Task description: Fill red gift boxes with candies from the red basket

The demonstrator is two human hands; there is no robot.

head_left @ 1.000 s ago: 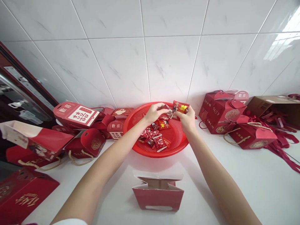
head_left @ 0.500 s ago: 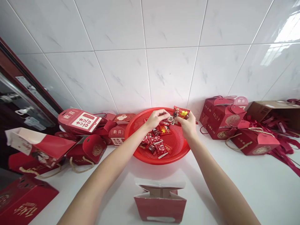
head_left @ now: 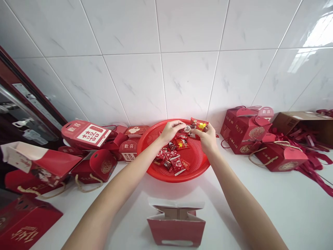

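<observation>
Largest first: white tiled wall [head_left: 187, 80] behind, pale worktop [head_left: 288, 215] below it.

Red perforated basket [head_left: 178, 178] sits mid-worktop, near the wall. Brown carton [head_left: 288, 119] far right, dark red ribbons [head_left: 313, 170] trailing from around it.

Boxes: right-hand stack [head_left: 241, 130] of red gift boxes, flaps folded over; another with a cord handle just in front. Left-hand heap [head_left: 88, 133] of red boxes, looser; one near the left edge has its pale flap standing up. Open red box [head_left: 177, 232] alone in front of the basket, upright, mouth spread. No packet shows in its mouth; floor hidden, so cannot tell what lies deeper.

Hands: left hand [head_left: 170, 133] over the basket's far side, thumb and forefinger pinched together on the edge of a white-labelled packet [head_left: 187, 129]. Right hand [head_left: 208, 139] closed around a red-and-gold packet [head_left: 199, 124], its thumb against the white-labelled one too.

Smallest: loose wrapped sweets [head_left: 178, 166] on the basket floor, mostly toward its near left.

Progress, my reading: box opened, two packets picked out and held above the basket. Neither is in the box; sweets remain unsorted below, box flaps unfolded.
</observation>
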